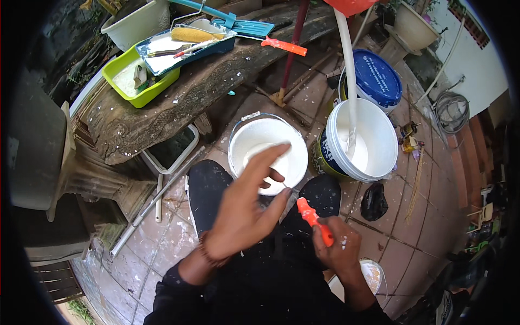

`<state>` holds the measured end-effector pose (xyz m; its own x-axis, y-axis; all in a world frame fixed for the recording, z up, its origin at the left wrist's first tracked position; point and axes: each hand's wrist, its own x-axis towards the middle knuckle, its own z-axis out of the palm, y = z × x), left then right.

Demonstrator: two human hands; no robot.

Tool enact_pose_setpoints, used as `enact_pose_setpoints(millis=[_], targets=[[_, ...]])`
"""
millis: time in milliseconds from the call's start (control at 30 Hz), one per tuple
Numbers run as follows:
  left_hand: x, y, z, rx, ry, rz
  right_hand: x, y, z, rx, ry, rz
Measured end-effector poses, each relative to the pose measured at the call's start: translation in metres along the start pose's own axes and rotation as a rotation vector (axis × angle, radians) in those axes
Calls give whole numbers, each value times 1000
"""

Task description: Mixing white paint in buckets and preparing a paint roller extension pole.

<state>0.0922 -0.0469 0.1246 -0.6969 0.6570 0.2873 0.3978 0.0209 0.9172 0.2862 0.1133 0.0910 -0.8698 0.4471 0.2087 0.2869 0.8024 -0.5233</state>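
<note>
Right hand: I have the right hand (342, 246) closed around the handle of an orange-handled tool (312, 216), at the lower right of my view.
Orange-handled tool: it tilts, handle end down to the right, its thin metal part running up and left toward the other hand, in front of the near rim of the white bucket (294, 140).
Left hand: my left hand (244, 208) is raised with its index finger stretched out over the bucket; thumb and a bent finger come close to the thin metal part, but I cannot tell whether they pinch it. A beaded bracelet (212, 250) circles the wrist.
White bucket: it stands just beyond the knees (210, 187), with white liquid (260, 153) inside.
Larger bucket: to the right I see a larger bucket (382, 127), also holding white liquid, with a white pole (348, 59) standing in it.
Blue lid: a blue lid (374, 76) covers a pail behind that one.
Wooden bench: on the bench (197, 103) I find a lime-green tub (149, 96) beside a blue tray (208, 56); a yellow roller (192, 35) lies across the tray.
Tiles: a black crumpled bag (374, 201) lies on the floor (390, 230) near the larger bucket.
</note>
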Motion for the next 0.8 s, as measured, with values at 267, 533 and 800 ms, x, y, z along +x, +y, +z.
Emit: enact_pose_setpoints(millis=[267,533,800], targets=[[-51,-152,104,422,-254,-41,23,-18,-42,-105,-52,7],[-60,-158,115,366,-84,61,21,-30,-50,-84,-73,-64],[-46,-191,100,410,-102,-35,1,-16,6,-101,-33,-190]])
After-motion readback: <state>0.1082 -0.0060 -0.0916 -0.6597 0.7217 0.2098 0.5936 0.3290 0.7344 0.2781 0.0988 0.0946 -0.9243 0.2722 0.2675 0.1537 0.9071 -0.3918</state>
